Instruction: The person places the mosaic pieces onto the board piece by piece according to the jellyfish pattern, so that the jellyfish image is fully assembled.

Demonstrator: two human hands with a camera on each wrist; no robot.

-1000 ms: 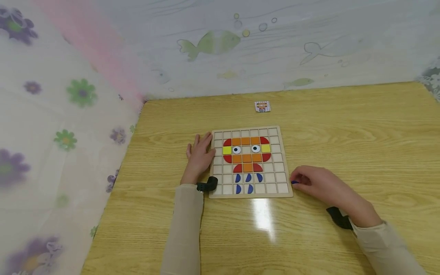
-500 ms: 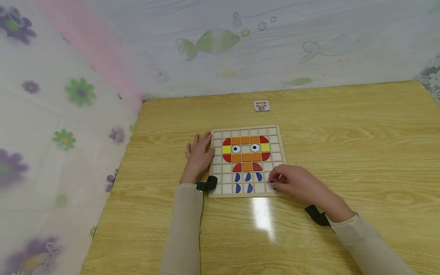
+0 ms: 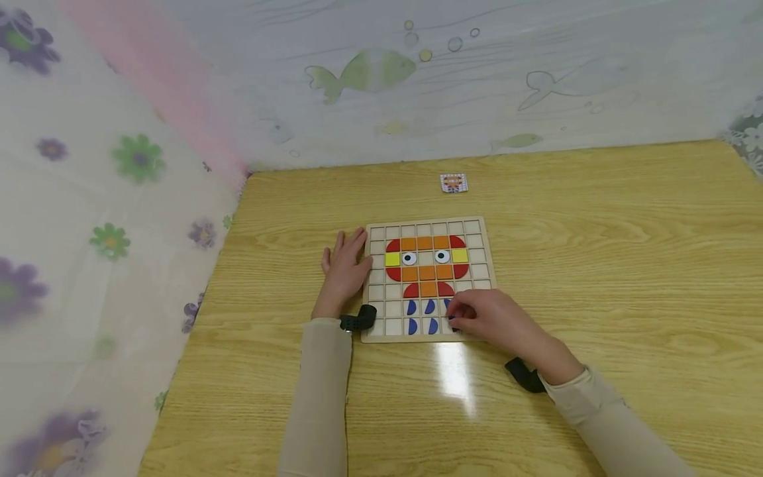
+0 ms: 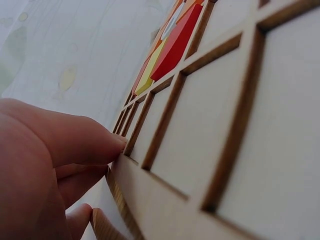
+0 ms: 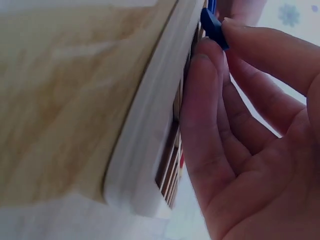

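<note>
A square wooden grid board (image 3: 484,233) lies on the table, carrying a figure of red, orange and yellow tiles with two eye tiles (image 3: 441,256) and several blue half-round pieces (image 3: 412,326) below. My left hand (image 3: 346,268) rests flat on the table against the board's left edge; its fingertips (image 4: 117,142) touch the frame (image 4: 150,195). My right hand (image 3: 485,319) hovers over the board's bottom right cells and pinches a small blue piece (image 5: 214,27) between thumb and fingertips, close above the board's rim (image 5: 150,115).
A small pattern card (image 3: 454,183) lies on the table beyond the board. Floral and fish-print sheets (image 3: 119,159) hang along the left and far sides of the wooden table (image 3: 626,252). Black wrist straps (image 3: 359,319) sit on both sleeves.
My right hand has moved left from the table beside the board's right edge onto its bottom right cells, carrying the blue piece. The left hand has not moved.
</note>
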